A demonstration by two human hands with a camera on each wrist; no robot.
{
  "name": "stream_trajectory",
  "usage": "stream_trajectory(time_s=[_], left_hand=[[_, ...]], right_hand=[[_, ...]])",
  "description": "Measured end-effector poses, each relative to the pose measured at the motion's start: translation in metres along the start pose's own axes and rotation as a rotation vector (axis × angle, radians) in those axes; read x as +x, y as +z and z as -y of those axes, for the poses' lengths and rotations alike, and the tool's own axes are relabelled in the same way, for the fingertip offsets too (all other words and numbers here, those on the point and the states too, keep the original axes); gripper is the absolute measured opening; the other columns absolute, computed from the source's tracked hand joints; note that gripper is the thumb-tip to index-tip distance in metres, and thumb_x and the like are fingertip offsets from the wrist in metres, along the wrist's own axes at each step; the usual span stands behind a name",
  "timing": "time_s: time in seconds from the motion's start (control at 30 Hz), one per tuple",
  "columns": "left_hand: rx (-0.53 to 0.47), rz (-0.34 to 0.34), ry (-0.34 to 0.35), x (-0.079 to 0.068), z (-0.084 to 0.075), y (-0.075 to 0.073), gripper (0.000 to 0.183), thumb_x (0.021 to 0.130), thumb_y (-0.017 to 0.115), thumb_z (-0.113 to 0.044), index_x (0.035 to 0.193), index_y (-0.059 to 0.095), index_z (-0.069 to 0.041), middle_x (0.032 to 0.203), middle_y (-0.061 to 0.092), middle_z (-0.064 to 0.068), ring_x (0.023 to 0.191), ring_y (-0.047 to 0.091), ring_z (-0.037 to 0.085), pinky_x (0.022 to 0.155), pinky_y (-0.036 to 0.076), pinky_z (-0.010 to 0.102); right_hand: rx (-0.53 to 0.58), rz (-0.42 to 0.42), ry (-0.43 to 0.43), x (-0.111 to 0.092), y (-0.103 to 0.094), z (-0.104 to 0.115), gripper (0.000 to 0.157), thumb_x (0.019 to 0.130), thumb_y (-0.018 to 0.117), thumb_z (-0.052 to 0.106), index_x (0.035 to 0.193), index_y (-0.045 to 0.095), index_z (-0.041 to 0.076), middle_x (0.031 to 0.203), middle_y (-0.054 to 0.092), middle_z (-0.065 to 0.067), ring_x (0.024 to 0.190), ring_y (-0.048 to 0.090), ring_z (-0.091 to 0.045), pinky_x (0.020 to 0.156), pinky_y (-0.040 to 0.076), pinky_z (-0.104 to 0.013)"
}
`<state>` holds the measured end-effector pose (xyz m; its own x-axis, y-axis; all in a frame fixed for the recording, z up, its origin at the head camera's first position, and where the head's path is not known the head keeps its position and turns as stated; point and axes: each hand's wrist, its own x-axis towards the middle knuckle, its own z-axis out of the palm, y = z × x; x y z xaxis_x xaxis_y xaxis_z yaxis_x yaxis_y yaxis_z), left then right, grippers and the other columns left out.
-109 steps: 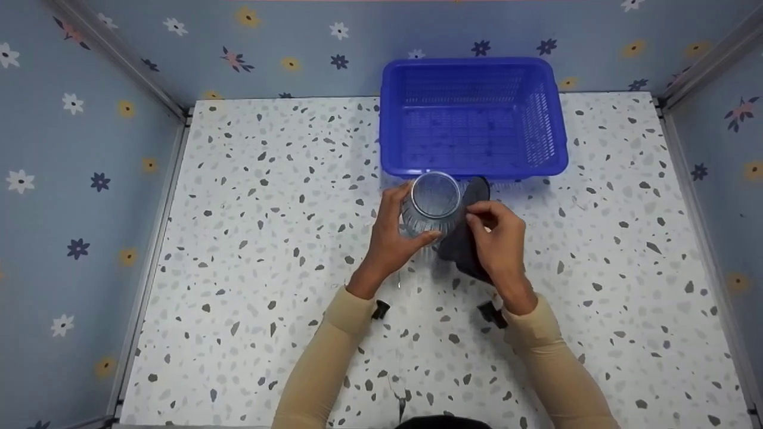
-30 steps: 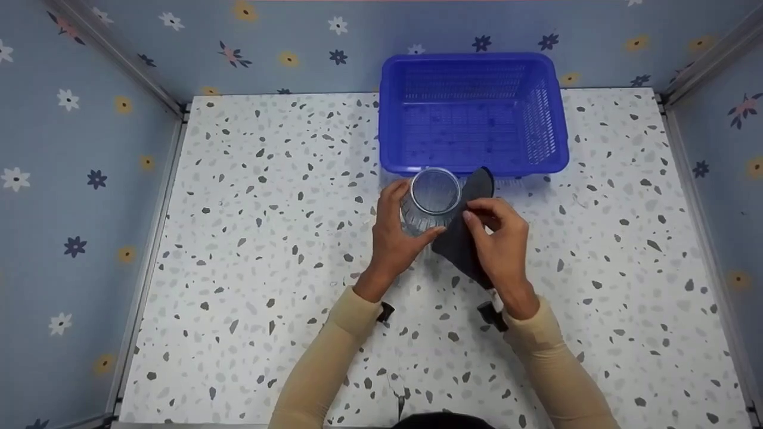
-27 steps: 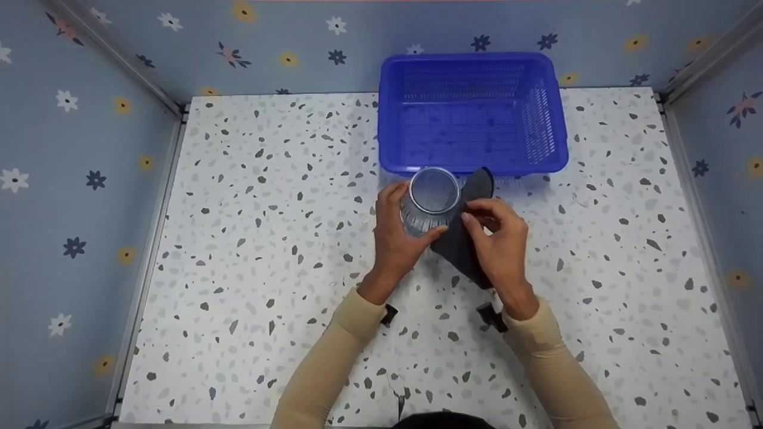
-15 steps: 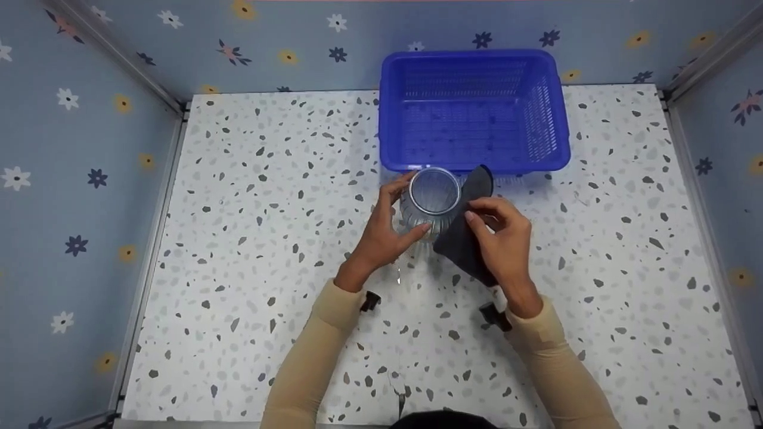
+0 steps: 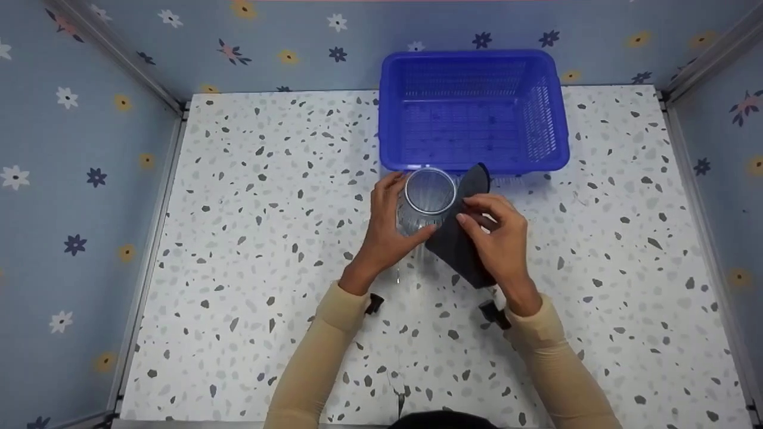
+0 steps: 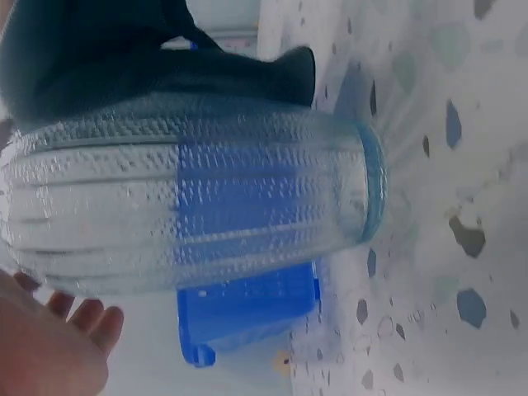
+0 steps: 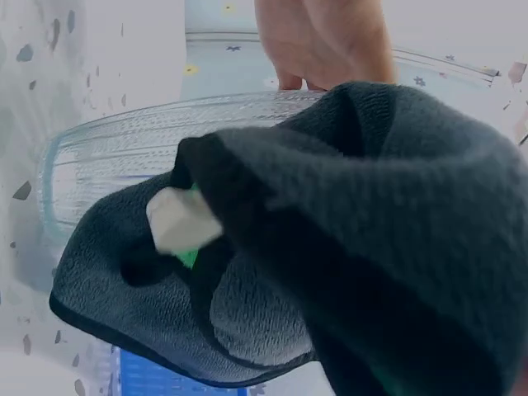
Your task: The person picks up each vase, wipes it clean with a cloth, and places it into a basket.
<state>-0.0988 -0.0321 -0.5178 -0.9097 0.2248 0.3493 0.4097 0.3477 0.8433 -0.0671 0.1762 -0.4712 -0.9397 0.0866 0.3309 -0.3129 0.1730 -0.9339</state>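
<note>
A clear, ribbed glass vase point(image 5: 417, 217) stands upright with its round mouth facing the head camera. My left hand point(image 5: 384, 232) grips it from the left, thumb at the near side and fingers behind. Against the vase's right side lies a dark grey cloth point(image 5: 456, 244), which my right hand point(image 5: 501, 238) pinches between thumb and fingers. In the left wrist view the vase point(image 6: 206, 190) narrows to a foot at the speckled tabletop. The cloth point(image 7: 396, 231) hangs in folds in the right wrist view, with a white tag point(image 7: 181, 223) on it; it hides the right fingers there.
Just behind the vase, a blue plastic basket point(image 5: 393, 170) with slotted walls stands on the speckled white table point(image 5: 268, 238). Blue flowered panels point(image 5: 298, 47) enclose the table at the back and both sides. Small black mounts sit at both wrists.
My left hand has shifted its hold on the vase slightly, its wrist swinging left and partly back. The vase and cloth have moved a little left. Both hands keep their holds.
</note>
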Motion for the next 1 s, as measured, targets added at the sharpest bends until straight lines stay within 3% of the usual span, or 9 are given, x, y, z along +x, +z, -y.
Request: stream_trajectory(time_s=[0.07, 0.17, 0.3, 0.37, 0.73, 1.0], left_hand=[[-0.064, 0.039, 0.018, 0.001, 0.003, -0.005, 0.083, 0.091, 0.080, -0.034, 0.157, 0.042, -0.002, 0.165, 0.034, 0.018, 0.154, 0.030, 0.029, 0.123, 0.033, 0.046], [-0.123, 0.062, 0.026, 0.003, 0.006, -0.008, 0.080, 0.091, 0.083, -0.028, 0.157, 0.043, -0.004, 0.165, 0.040, 0.014, 0.153, 0.037, 0.024, 0.120, 0.038, 0.042], [-0.088, 0.021, 0.033, 0.001, 0.007, -0.005, 0.084, 0.087, 0.090, -0.030, 0.154, 0.046, -0.004, 0.158, 0.049, 0.012, 0.144, 0.047, 0.020, 0.113, 0.045, 0.038], [-0.072, -0.011, 0.039, 0.000, 0.006, -0.003, 0.085, 0.085, 0.091, -0.029, 0.152, 0.047, -0.002, 0.156, 0.050, 0.013, 0.144, 0.047, 0.022, 0.116, 0.044, 0.038], [-0.084, -0.063, 0.051, -0.004, 0.007, 0.002, 0.083, 0.083, 0.093, -0.026, 0.148, 0.048, 0.000, 0.155, 0.050, 0.015, 0.143, 0.048, 0.027, 0.115, 0.045, 0.039], [-0.095, -0.049, 0.049, -0.004, 0.009, 0.003, 0.084, 0.083, 0.093, -0.021, 0.149, 0.046, 0.002, 0.156, 0.048, 0.017, 0.146, 0.045, 0.026, 0.116, 0.044, 0.040]], right_hand=[[-0.007, 0.007, -0.005, 0.000, 0.001, -0.001, 0.022, 0.088, 0.077, -0.014, 0.109, 0.074, -0.013, 0.111, 0.066, -0.023, 0.102, 0.072, -0.015, 0.088, 0.062, -0.026], [-0.088, 0.005, -0.040, 0.001, 0.002, -0.002, 0.020, 0.089, 0.077, -0.012, 0.109, 0.076, -0.011, 0.110, 0.067, -0.021, 0.098, 0.071, -0.016, 0.086, 0.061, -0.023], [-0.241, -0.011, -0.105, 0.002, 0.005, -0.002, 0.015, 0.092, 0.078, -0.006, 0.107, 0.078, -0.007, 0.108, 0.071, -0.020, 0.095, 0.072, -0.025, 0.086, 0.058, -0.020], [-0.284, -0.016, -0.122, 0.004, 0.006, -0.001, 0.013, 0.093, 0.077, -0.005, 0.105, 0.078, -0.006, 0.107, 0.071, -0.019, 0.096, 0.073, -0.029, 0.087, 0.057, -0.019], [-0.347, -0.002, -0.095, 0.006, 0.004, -0.002, 0.008, 0.093, 0.076, -0.007, 0.100, 0.077, -0.004, 0.100, 0.073, -0.016, 0.091, 0.073, -0.025, 0.081, 0.056, -0.015], [-0.315, -0.013, -0.036, 0.000, 0.002, -0.020, 0.006, 0.092, 0.075, -0.010, 0.097, 0.076, -0.006, 0.094, 0.073, -0.016, 0.091, 0.073, -0.028, 0.078, 0.063, -0.028]])
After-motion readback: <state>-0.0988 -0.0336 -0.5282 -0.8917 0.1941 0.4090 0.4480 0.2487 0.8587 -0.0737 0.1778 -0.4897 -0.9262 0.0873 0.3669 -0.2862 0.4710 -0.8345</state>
